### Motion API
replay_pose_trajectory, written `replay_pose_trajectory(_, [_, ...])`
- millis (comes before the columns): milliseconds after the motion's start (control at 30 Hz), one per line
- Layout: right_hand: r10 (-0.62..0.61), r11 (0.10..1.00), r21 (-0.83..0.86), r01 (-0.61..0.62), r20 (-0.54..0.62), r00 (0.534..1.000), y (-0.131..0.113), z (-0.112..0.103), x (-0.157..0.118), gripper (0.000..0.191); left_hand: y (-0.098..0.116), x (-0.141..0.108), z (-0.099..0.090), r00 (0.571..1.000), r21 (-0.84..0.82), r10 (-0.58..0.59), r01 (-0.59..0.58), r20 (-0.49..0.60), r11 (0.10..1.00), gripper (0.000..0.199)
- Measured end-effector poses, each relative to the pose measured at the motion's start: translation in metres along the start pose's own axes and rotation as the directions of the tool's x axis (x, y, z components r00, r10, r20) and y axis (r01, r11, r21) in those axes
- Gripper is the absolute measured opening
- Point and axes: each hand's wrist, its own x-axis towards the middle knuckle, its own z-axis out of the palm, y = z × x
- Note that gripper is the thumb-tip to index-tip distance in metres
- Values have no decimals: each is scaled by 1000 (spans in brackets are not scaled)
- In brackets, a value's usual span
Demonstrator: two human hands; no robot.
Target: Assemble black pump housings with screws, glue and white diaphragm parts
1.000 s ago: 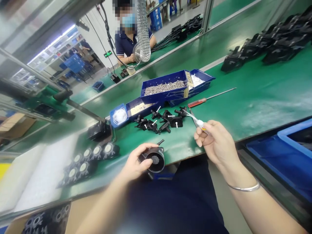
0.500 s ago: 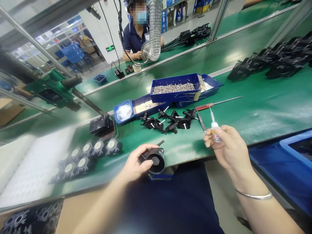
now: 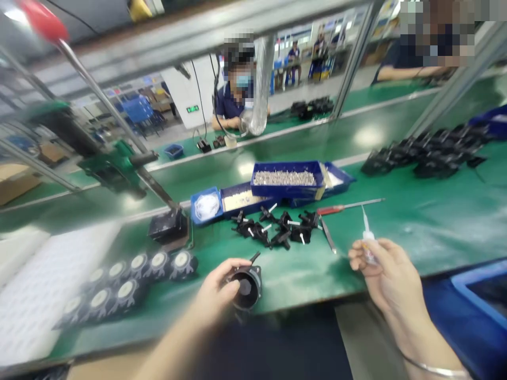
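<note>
My left hand (image 3: 222,287) grips a round black housing (image 3: 246,289) at the bench's front edge, its open cup facing up toward me and a short stub sticking out at the top. In my right hand (image 3: 382,264) is a small white glue bottle (image 3: 369,248), held upright with its thin nozzle pointing up. Between and beyond the hands lie several small black parts with white pins (image 3: 281,237). A red-handled screwdriver (image 3: 331,209) and a thin metal tool (image 3: 328,235) rest to their right.
Blue bins of metal pins (image 3: 285,191), pale pieces and white rings (image 3: 206,206) stand behind. Left are round-topped black parts (image 3: 127,289), a white foam tray (image 3: 55,279) and a press (image 3: 168,224). Black assemblies (image 3: 431,153) lie right. People sit across the bench.
The view has tilted up, showing more of the room and another person at the upper right. My right hand with the bottle has moved right, farther from the black housing in my left.
</note>
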Motion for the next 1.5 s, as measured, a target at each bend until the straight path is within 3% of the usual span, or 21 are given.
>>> replay_pose_trajectory(133, [6,1000,-4,-6,0,1000,0,-13,19,65,19,13,4,997,-227,-35,19,-67,974,52])
replay_pose_trajectory(233, [-11,1000,21,10,10,1000,5,-21,27,68,44,24,5,990,-271,20,-57,-139,961,50])
replay_pose_trajectory(433, [24,996,83,-28,46,999,22,-35,28,68,110,58,-2,985,-348,121,-157,-124,924,51])
replay_pose_trajectory(567, [25,987,155,-33,57,998,26,-40,31,67,150,83,-4,984,-442,59,-129,-170,888,46])
replay_pose_trajectory(667, [22,984,175,-31,51,998,25,-39,29,68,156,95,3,982,-465,-32,-59,-186,884,44])
replay_pose_trajectory(800, [1,979,203,-8,33,999,22,-33,24,72,143,110,20,966,-513,-222,125,-133,849,39])
replay_pose_trajectory(900, [-29,977,212,33,-25,999,22,-30,20,73,140,132,46,968,-570,-244,170,-56,804,30])
replay_pose_trajectory(967, [-55,974,216,69,-72,996,23,-29,19,74,146,155,74,977,-583,-212,171,-2,794,27])
replay_pose_trajectory(1133, [-116,967,212,145,-143,983,16,-36,23,75,158,230,175,976,-600,-213,194,39,777,22])
replay_pose_trajectory(1233, [-155,966,186,181,-144,977,8,-50,32,74,151,278,235,969,-577,-246,212,18,789,21])
replay_pose_trajectory(1300, [-171,968,162,192,-135,976,4,-62,39,75,145,308,265,960,-547,-279,237,7,803,24])
replay_pose_trajectory(1400, [-188,970,133,205,-130,974,6,-79,47,74,137,350,293,950,-486,-312,261,-24,834,31])
replay_pose_trajectory(1500, [-203,968,123,219,-132,970,14,-89,51,67,129,388,304,934,-392,-351,299,-67,870,34])
